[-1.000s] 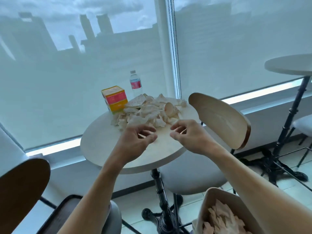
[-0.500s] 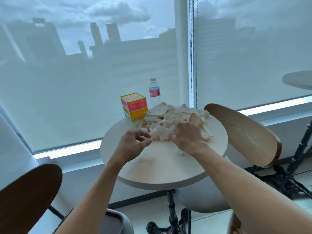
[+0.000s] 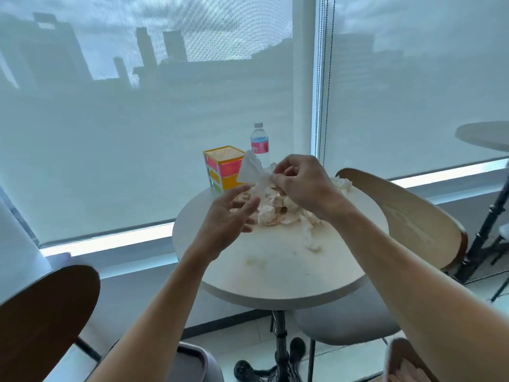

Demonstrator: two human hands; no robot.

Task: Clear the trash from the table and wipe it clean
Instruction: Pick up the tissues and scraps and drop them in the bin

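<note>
Tissue [image 3: 252,172] in right hand's [image 3: 303,183] pinch

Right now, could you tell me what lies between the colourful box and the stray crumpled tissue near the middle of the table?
In the head view, the pile of crumpled tissues lies between the colourful box and the stray tissue.

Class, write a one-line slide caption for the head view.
Right hand pinches a tissue above the trash pile on the round table; left hand open beside it.
</note>
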